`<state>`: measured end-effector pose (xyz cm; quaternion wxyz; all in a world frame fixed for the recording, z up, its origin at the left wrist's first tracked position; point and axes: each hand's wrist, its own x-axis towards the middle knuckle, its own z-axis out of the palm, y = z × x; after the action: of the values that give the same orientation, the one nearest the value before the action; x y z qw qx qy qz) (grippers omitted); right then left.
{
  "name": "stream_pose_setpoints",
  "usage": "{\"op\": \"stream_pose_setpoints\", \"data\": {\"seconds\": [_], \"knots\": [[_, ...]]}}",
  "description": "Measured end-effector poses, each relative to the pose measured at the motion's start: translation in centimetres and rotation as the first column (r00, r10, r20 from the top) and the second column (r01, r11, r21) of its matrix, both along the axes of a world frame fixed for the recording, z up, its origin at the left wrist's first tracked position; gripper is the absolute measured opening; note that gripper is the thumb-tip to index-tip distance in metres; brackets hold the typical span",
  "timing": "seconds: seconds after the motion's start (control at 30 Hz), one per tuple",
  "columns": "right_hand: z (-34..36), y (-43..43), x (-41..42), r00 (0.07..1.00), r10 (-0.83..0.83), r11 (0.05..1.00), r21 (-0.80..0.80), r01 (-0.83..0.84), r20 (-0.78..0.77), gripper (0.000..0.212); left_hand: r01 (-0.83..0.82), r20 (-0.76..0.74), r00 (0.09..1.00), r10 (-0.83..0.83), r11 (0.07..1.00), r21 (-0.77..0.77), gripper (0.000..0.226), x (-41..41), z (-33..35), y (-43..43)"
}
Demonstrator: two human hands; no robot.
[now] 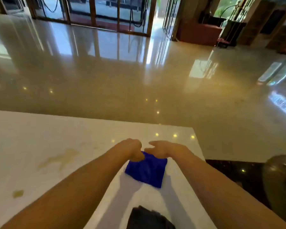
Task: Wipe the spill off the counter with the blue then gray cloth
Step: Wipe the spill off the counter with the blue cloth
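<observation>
Where counter (89,139) ends: one blue cloth (146,171), two spill patches (56,160) leftward. Left hand (132,149) pinching cloth's far edge; right hand (165,148) half-open, touching it.

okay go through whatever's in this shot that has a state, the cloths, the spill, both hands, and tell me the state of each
blue cloth: folded, lying flat on the counter, both hands at its far edge.
spill: yellowish stain on the white counter, left of the cloth, not yet wiped.
small patch: second yellowish spot, near left edge, untouched.
left hand: fingers curled onto the cloth's far left corner.
right hand: fingers part open at the cloth's far edge; grip unclear.
dark cloth: bunched at the near edge, untouched.
</observation>
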<state>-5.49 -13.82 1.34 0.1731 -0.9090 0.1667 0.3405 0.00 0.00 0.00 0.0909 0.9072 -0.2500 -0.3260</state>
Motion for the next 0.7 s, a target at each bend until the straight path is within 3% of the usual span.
{"op": "stream_pose_setpoints", "data": {"seconds": [0.1,0.2,0.27,0.33,0.4,0.47,0.53,0.6,0.67,0.7], "knots": [[-8.7,-1.1,-1.6,0.999,0.017,1.0,-0.023,-0.018,-0.033,0.066,0.074,0.079,0.994,-0.074,0.997,-0.001,0.047,-3.0,-7.7,-1.2],[-15.7,-1.5,-3.8,0.997,-0.073,0.995,-0.063,0.072,-0.01,0.064,0.034,0.223,0.975,-0.018,0.997,-0.07,0.048,-4.9,-13.6,-1.9],[-17.8,-1.2,-4.8,0.973,-0.151,0.979,-0.11,0.172,0.174,0.064,-0.091,0.327,0.933,0.151,0.977,-0.19,0.04,-4.7,-15.7,-2.1],[-18.8,-0.3,-5.5,0.89,-0.24,0.947,-0.107,0.302,0.388,0.071,-0.28,0.301,0.888,0.347,0.929,-0.242,0.045,-4.9,-16.6,-2.3],[-18.7,0.5,-5.0,0.694,-0.503,0.852,0.159,0.499,0.515,0.075,-0.466,0.156,0.836,0.526,0.831,-0.303,0.057,-4.3,-16.7,-2.4],[-18.1,0.8,-4.2,0.487,-0.758,0.65,0.443,0.618,0.435,0.047,-0.651,-0.141,0.745,0.652,0.664,-0.369,0.047,-3.4,-16.2,-2.6],[-17.3,0.8,-3.6,0.352,-0.892,0.453,0.588,0.67,0.285,0.03,-0.784,-0.414,0.62,0.666,0.526,-0.328,0.029,-2.5,-15.7,-2.4],[-16.6,1.2,-3.1,0.315,-0.941,0.315,0.655,0.687,0.123,0.046,-0.892,-0.651,0.439,0.619,0.387,-0.233,0.021,-2.0,-14.8,-1.1],[-15.7,2.3,-2.8,0.364,-0.928,0.321,0.669,0.671,0.08,0.05,-0.956,-0.816,0.269,0.512,0.244,-0.162,0.026,-1.6,-13.7,1.1],[-15.1,3.0,-2.8,0.38,-0.923,0.318,0.685,0.655,0.065,0.046,-0.966,-0.842,0.248,0.48,0.189,-0.177,0.026,-1.6,-13.1,2.5]]}}
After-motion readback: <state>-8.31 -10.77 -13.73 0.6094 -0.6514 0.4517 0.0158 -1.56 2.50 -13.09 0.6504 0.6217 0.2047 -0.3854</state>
